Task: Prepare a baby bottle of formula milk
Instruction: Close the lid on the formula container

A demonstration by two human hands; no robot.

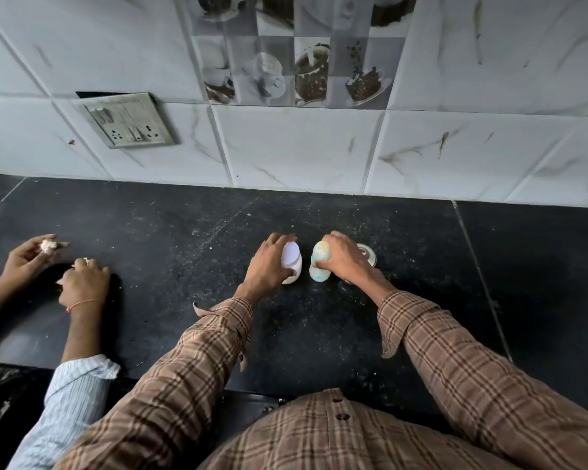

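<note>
On the dark table point(319, 334), one white jar point(292, 262) is gripped by the left hand point(269, 262) and one baby bottle point(320, 262), just beside it, by the right hand point(345, 261). Looks like setup: both probably get opened next. One steel cup point(367, 254) is partly hidden behind.

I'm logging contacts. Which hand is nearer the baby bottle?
Right. The right hand grips the bottle; the left hand holds the white jar beside it.
</note>
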